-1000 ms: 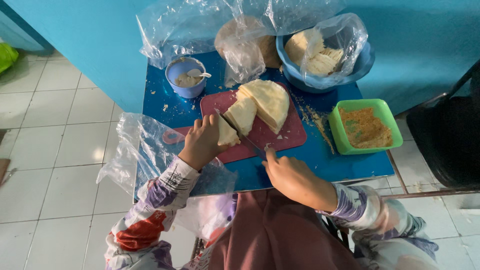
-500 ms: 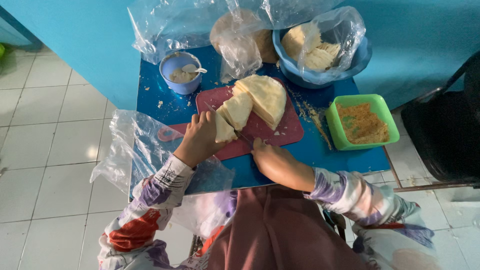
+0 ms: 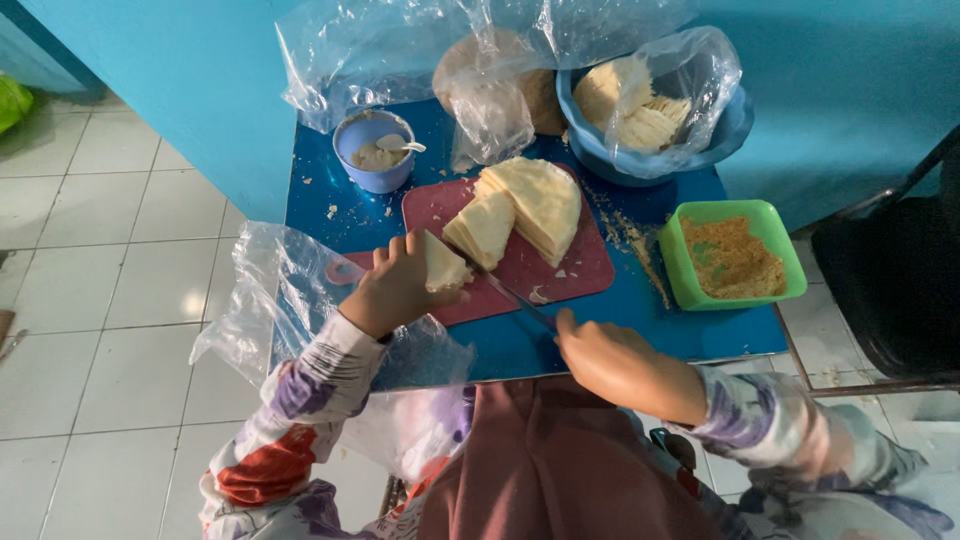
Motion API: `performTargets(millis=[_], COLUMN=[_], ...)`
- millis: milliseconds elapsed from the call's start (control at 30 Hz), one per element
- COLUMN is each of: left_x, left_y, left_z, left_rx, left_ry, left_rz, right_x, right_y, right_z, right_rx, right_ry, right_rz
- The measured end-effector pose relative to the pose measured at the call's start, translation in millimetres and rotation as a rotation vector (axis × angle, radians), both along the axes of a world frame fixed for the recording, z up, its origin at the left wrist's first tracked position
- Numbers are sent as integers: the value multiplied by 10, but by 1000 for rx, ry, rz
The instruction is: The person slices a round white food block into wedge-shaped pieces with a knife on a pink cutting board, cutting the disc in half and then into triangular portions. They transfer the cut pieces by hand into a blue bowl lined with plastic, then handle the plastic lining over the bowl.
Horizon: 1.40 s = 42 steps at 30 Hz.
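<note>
- The person's left hand (image 3: 393,288) is closed around a small pale wedge (image 3: 443,268) cut from a stack of thin flat wrappers, pressing it against the near left part of the red cutting board (image 3: 560,275)
- The right hand (image 3: 612,358) is closed on the handle of a knife (image 3: 512,295); its blade runs up and to the left across the board and meets the wedge under the left hand's fingers
- On the middle of the board lies the rest of the pale stack: a larger rounded piece (image 3: 540,200) and a narrower wedge (image 3: 483,228) leaning against its left side
- The board rests on a small blue table (image 3: 640,330) set against a turquoise wall, with crumbs scattered on the tabletop
- Behind the board on the left stands a small blue cup (image 3: 372,152) with a spoon in it
- At the back right a blue bowl (image 3: 735,125) lined with clear plastic holds more pale pieces
- To the right of the board is a green square container (image 3: 733,255) of brownish crumbs
- A crumpled clear plastic bag (image 3: 270,300) hangs over the table's left edge, just beside the left forearm
</note>
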<state>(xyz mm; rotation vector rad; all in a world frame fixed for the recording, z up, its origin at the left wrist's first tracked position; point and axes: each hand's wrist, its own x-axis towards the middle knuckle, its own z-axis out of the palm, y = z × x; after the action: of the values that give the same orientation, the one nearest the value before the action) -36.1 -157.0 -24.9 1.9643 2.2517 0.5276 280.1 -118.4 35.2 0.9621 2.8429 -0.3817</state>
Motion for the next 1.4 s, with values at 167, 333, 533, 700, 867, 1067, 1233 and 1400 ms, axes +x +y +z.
performTargets(millis=[167, 333, 533, 700, 867, 1067, 1233, 1400], left_x=[-509, -623, -619, -573, -321, 404, 900, 970], left_y=[279, 279, 157, 24, 55, 224, 311, 739], left_z=[59, 57, 216, 712, 1078, 1006, 870, 988], left_rx=[-304, -435, -325, -234, -59, 112, 143, 641], left_ry=[-249, -560, -367, -416, -778, -857, -929, -445], left_rz=[-134, -226, -272, -286, -126, -331, -429, -631], right_x=[410, 420, 230, 1, -220, -254, -92, 343], right_y=[83, 324, 580, 566, 501, 448, 431, 784], right_z=[423, 374, -17, -198, -214, -29, 320, 893], right_rx=[-100, 17, 280, 232, 345, -596, -456, 274], right_ry=[-124, 50, 255, 279, 374, 894, 959, 882], right_rz=[-51, -92, 87, 92, 157, 119, -39, -155])
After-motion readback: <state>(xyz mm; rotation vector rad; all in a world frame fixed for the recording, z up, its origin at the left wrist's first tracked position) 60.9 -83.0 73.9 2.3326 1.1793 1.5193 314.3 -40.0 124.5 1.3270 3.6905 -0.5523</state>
